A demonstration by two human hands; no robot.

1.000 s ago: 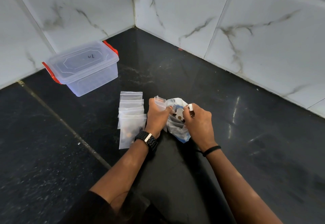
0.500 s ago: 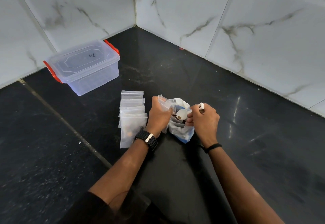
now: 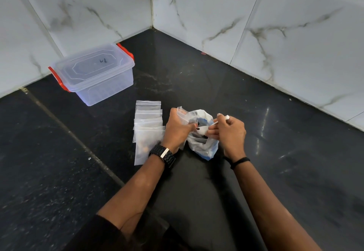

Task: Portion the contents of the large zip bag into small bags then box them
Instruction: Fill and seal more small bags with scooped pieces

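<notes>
While the clear plastic box with red latches is sitting lidded at the far left against the marble wall, a fanned stack of small zip bags is lying on the dark counter just to its right, the nearest one showing something brownish inside. Next along, the left hand, a black watch on its wrist, is curling its fingers around the open mouth of a small clear bag, keeping it upright. Touching that, the large zip bag is slumping open on the counter between both hands, dark bits showing inside. Over its opening, the right hand is pinching the handle of a white spoon, whose bowl is pointing toward the left hand. A black band is circling that right wrist.
</notes>
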